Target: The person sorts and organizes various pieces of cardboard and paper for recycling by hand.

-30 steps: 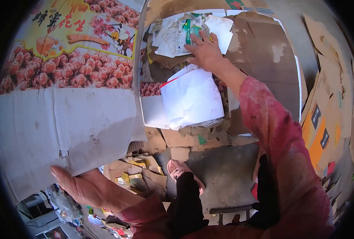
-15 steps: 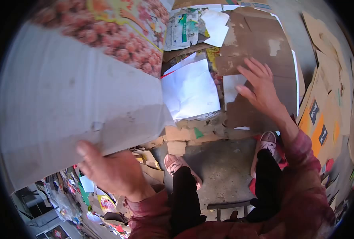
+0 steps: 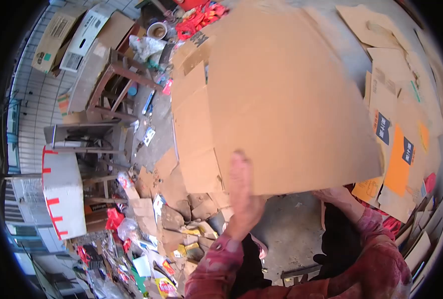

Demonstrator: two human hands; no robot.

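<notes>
A large plain brown cardboard sheet fills the middle of the head view, tilted and blurred at its far and right edges. My left hand lies against its near left part, fingers stretched upward along the surface. At the near right edge my right hand reaches beneath the sheet, its fingers hidden. To the left, creased cardboard shows beside and under the sheet. Whatever lies directly below the sheet is covered.
Flattened cartons with orange print lie on the right. Scattered scraps and packaging cover the floor at lower left. A wooden stool, a white box with red tape and upright cartons stand left.
The large board on the left has swung away and a brown sheet now covers the white papers. My left hand has moved right; my right hand has moved down, under the sheet. The view has shifted left.
</notes>
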